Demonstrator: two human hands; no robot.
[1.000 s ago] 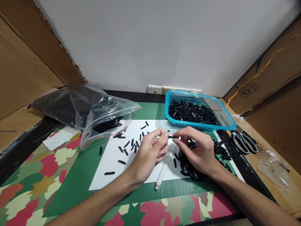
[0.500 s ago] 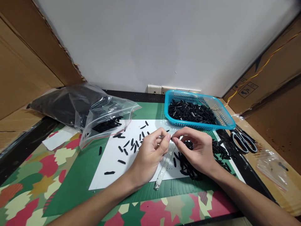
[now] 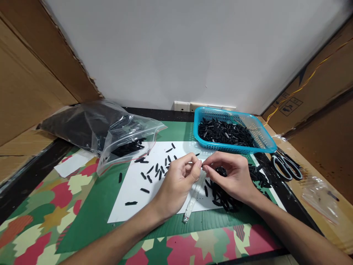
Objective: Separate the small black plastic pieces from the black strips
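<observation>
My left hand (image 3: 179,180) and my right hand (image 3: 231,176) meet fingertip to fingertip over a white paper sheet (image 3: 132,191). Together they pinch a small black piece, almost hidden between thumbs and forefingers. Several loose black pieces (image 3: 154,171) lie scattered on the sheet left of my left hand. A pile of black pieces (image 3: 223,198) sits under and beside my right hand. A narrow clear plastic strip (image 3: 193,200) lies on the sheet between my wrists.
A blue basket (image 3: 264,141) of black pieces stands at the back right. A clear plastic bag (image 3: 110,129) of black parts lies at the back left. Scissors (image 3: 286,165) and a small clear bag (image 3: 320,198) rest at the right. Cardboard walls flank both sides.
My two hands closed together, so the black piece seen between them a second ago is now almost covered by the fingertips. The view shifted slightly.
</observation>
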